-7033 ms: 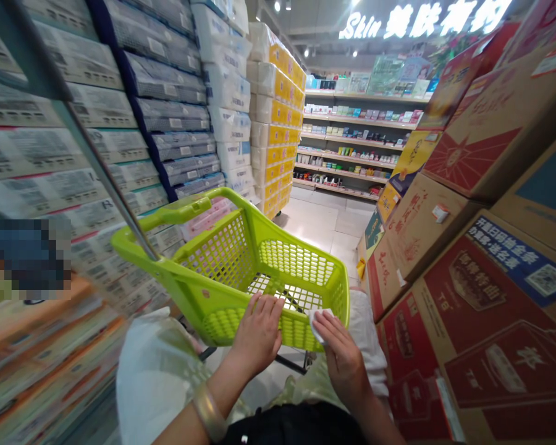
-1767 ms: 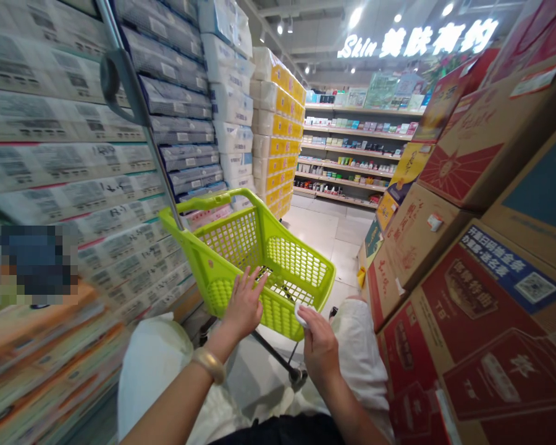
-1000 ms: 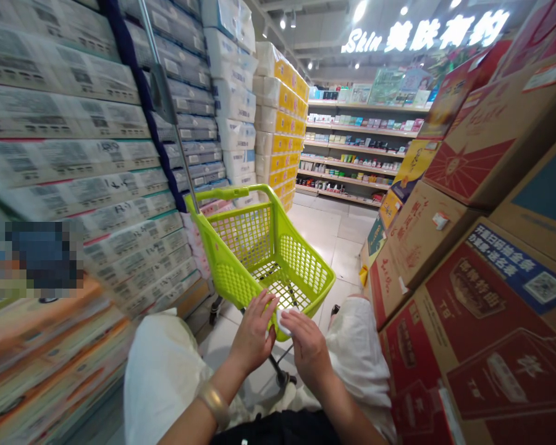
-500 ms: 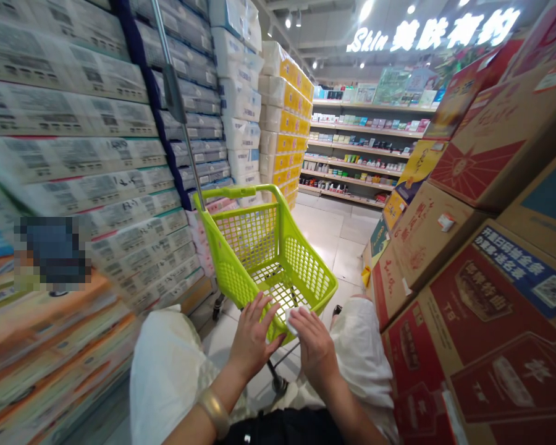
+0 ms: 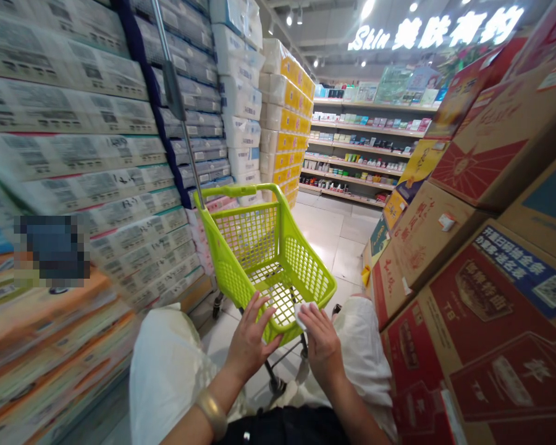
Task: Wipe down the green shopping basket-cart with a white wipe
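A lime-green shopping cart [image 5: 308,267] with a lattice basket stands between my knees. My left hand [image 5: 251,337] rests at the near left corner of its rim, fingers stretched and spread, thumb apart against the near edge. A small piece of white cloth or tissue [image 5: 299,316] pokes out under the fingers of my right hand [image 5: 322,340]. That hand is closed over it and presses it at the near rim, right of my left hand. Most of the white piece is hidden by the fingers.
Stacked paper packs [image 5: 69,111] rise on the left, with orange packs [image 5: 74,346] low beside me. Printed cartons [image 5: 482,296] are piled close on the right. Beyond the cart, a tiled floor [image 5: 338,228] leads to shelves of small goods [image 5: 361,130].
My right hand, with the white piece, has slid a little to the right along the near rim. My left hand has hardly moved, and the cart stays in place.
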Available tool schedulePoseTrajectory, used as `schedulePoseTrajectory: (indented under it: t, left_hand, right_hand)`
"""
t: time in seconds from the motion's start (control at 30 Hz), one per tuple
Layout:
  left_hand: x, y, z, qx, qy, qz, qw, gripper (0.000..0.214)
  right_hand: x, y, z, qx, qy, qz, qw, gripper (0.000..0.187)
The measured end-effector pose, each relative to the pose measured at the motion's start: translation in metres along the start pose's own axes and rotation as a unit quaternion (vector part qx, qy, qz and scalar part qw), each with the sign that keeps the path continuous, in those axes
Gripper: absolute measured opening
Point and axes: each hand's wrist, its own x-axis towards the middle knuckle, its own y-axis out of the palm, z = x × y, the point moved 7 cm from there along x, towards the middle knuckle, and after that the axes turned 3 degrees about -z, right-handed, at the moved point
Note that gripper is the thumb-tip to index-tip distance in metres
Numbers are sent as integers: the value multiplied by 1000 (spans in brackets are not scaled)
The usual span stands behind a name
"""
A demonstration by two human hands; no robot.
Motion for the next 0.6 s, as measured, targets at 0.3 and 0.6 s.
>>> schedulePoseTrajectory:
  t: [0.3,0.6]
  left_hand:
    - [0,-5,-1,-20,2,-7,1000,36]
    - [1,-11,-7,39,26,-23,999,35]
  right_hand:
    - [-1,6,10,17,-26,37,999,43]
    - [-2,11,31,54,-71,53,995,42]
